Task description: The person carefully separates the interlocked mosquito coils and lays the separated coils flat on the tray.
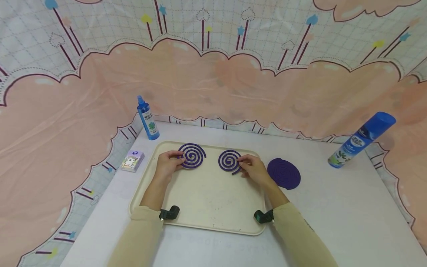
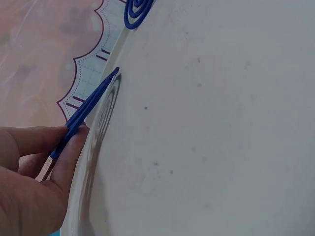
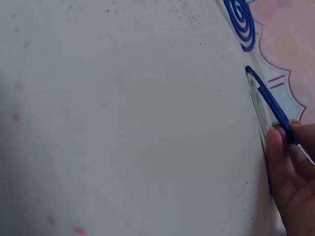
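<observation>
My left hand pinches the left edge of a dark blue mosquito coil between thumb and fingers, above the far part of a cream tray. In the left wrist view that coil is seen nearly edge-on, its shadow falling on the tray. A second, single mosquito coil is pinched at its right edge by my right hand. The right wrist view shows this coil tilted over the tray surface. A gap separates the two spirals. Right of the tray lies a round, tightly wound coil disc.
A blue spray bottle stands behind the tray's far left corner, with a small printed box beside the left rim. At the far right is a tall blue aerosol can. Patterned cloth hangs behind the white table.
</observation>
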A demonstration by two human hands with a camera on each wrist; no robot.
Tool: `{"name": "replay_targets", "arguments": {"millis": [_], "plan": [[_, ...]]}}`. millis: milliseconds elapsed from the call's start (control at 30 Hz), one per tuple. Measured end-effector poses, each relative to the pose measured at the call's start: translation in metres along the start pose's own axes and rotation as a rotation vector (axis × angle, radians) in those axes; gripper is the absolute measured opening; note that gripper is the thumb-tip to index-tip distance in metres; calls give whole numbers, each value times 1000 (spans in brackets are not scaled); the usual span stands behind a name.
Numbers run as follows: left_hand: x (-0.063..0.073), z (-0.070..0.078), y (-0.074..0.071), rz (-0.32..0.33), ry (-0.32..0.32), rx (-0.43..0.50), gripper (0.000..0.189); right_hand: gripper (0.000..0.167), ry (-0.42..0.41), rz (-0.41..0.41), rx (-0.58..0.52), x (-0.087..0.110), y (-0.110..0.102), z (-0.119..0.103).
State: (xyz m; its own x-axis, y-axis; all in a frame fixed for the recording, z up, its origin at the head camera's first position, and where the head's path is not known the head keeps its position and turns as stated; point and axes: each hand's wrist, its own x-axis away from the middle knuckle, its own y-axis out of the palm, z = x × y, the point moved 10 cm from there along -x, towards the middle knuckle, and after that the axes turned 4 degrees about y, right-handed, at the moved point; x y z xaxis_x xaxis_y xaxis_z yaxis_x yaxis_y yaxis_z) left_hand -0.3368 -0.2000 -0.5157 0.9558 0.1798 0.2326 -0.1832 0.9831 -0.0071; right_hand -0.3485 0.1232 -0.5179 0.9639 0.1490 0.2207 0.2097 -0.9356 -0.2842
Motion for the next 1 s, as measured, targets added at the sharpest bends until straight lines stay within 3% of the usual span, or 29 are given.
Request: {"name": "replay_targets", "arguments": {"millis": [133,233,467,567,767,1000], "plan": [[-1,-4,-1,0,2,-56,35,24,-15,31,83,0,0,-1],[0,-3,-1,0,36,-152,33,25,-28,62,138,-1,-1,-2],[0,11,-2,46,171,-544,27,23,-119,126,276,0,-2,-13],[1,15,0,58,212,-665,27,23,-161,160,353,2,-2,-19],[2,15,3,39,213,-716,27,23,-181,185,431,3,0,-21],[3,13,4,28,187,-728,31,29,-137,185,411,4,1,-13]]}}
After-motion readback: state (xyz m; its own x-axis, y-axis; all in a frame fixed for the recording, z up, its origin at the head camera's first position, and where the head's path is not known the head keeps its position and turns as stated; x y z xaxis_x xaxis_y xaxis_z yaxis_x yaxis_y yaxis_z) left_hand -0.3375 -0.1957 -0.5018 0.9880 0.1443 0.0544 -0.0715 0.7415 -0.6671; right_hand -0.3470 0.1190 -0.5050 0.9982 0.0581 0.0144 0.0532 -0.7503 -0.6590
